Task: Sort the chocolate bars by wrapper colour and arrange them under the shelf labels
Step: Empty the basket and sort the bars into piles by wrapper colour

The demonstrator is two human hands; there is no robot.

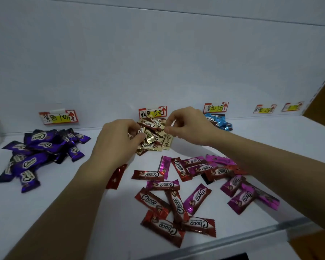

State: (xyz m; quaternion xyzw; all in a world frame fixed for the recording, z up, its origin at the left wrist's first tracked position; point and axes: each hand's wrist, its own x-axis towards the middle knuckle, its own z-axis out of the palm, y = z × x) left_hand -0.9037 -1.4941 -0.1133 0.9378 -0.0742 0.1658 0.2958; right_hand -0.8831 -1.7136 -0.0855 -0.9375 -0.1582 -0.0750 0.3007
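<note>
Gripping gold bars (pixel 149 136) in curled left hand (pixel 118 139), pinching one with right hand (pixel 186 124), at gold pile (pixel 151 146) under middle label (pixel 152 112). On shelf (pixel 120 222) too: purple pile (pixel 39 147) left, blue pile (pixel 219 121) right, red bars (pixel 152 200) and pink bars (pixel 197 198) mixed nearer.

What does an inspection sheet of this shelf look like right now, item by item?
Surface: white shelf board, carrying all the bars.
Job's things: purple foil-wrapped chocolate bars piled under the left paper label; gold foil-wrapped chocolate bars under the middle paper label; blue foil-wrapped chocolate bars under the third paper label; red foil-wrapped chocolate bars and magenta foil-wrapped chocolate bars mixed at the front, unsorted; fourth paper label and fifth paper label have no bars beneath.
Clutter: nothing seen.
Grips: left grip and right grip both pinch bars in the gold pile.
Cables: nothing seen.
Surroundings: white back wall; brown surface at far right.
</note>
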